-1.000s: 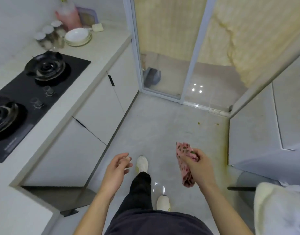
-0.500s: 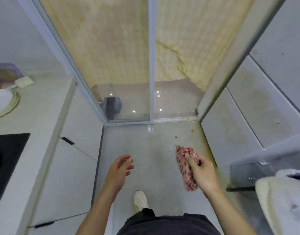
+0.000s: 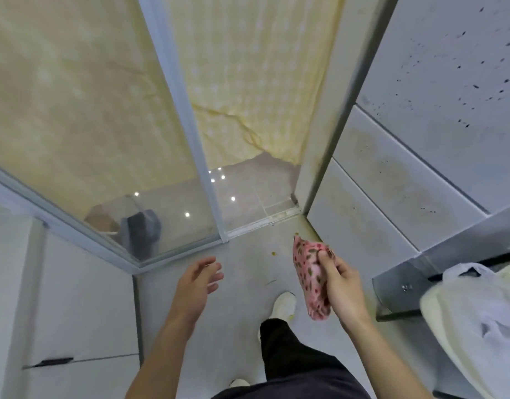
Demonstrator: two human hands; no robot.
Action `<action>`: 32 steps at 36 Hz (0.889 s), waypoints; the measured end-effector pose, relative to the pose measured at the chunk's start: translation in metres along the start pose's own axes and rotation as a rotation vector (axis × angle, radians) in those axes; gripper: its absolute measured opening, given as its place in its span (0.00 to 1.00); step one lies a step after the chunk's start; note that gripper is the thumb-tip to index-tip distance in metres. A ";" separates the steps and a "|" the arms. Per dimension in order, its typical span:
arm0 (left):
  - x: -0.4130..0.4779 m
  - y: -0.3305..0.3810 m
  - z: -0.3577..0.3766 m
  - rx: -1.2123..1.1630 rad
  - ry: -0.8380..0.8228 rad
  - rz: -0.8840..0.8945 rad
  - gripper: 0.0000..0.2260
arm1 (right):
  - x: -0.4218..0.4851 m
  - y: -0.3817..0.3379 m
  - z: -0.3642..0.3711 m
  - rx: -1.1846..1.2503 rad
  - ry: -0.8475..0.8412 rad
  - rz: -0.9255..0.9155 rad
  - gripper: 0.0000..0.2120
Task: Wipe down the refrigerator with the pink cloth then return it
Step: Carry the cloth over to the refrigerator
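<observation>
Right hand (image 3: 343, 283) grip clenches the pink cloth (image 3: 308, 272) at 5 o'clock; left hand (image 3: 196, 280) is released. Cloth appears soft, light, limp: hold it bunched. Refrigerator (image 3: 397, 180) stands at 3 o'clock.

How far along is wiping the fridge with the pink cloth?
Done: the pink spotted fabric cloth is fetched; the right hand grips it, bunched. In hand: it hangs apart from the white panelled refrigerator, whose doors show dark specks and yellowish smears, so wiping has not begun. The left hand is open and empty. Left: the whole wipe-down, then returning the cloth.
</observation>
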State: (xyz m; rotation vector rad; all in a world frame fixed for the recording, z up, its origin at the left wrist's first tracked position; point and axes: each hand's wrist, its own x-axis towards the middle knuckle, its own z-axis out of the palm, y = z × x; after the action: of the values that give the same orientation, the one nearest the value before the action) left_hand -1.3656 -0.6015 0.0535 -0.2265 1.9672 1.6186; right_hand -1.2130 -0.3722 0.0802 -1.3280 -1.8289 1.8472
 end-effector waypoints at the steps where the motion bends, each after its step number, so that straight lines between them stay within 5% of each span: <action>1: 0.010 0.009 0.008 -0.005 -0.009 0.006 0.07 | 0.011 -0.006 0.000 0.009 0.011 0.007 0.15; 15: 0.148 0.146 0.110 0.027 -0.122 0.106 0.08 | 0.147 -0.085 -0.027 0.041 0.108 -0.001 0.17; 27: 0.174 0.249 0.229 0.095 -0.465 0.268 0.09 | 0.193 -0.160 -0.068 0.159 0.389 -0.092 0.24; 32: 0.187 0.299 0.275 0.196 -0.643 0.374 0.08 | 0.196 -0.199 -0.082 0.257 0.457 -0.100 0.16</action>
State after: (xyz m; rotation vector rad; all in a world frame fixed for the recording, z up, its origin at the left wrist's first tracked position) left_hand -1.5721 -0.2255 0.1798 0.6934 1.6880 1.4463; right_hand -1.3502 -0.1391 0.1868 -1.3903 -1.3505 1.5078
